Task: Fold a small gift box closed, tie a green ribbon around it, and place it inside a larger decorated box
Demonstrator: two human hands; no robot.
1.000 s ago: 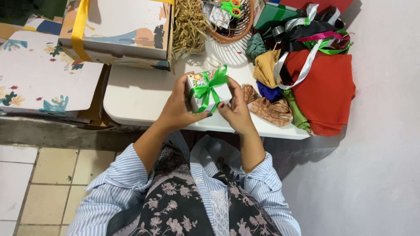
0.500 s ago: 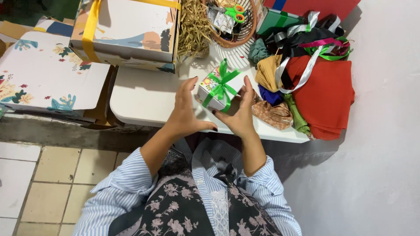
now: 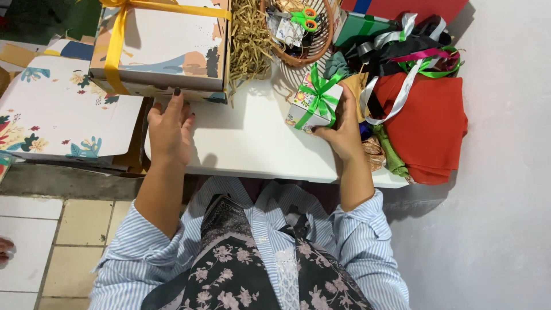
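Gift box (image 3: 314, 106), small and white with a green ribbon bow, sits on the white counter (image 3: 247, 143), just below the wicker basket (image 3: 310, 40). Your right hand (image 3: 344, 129) wraps its grip around the box's right side. Your left hand (image 3: 170, 129) lies flat, fingers spread, touching the large yellow-ribboned box (image 3: 166, 46).

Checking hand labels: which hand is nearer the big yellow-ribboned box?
Left. The left hand touches the yellow-ribboned box at its near edge; the right hand is far across, holding the small green-ribboned box.
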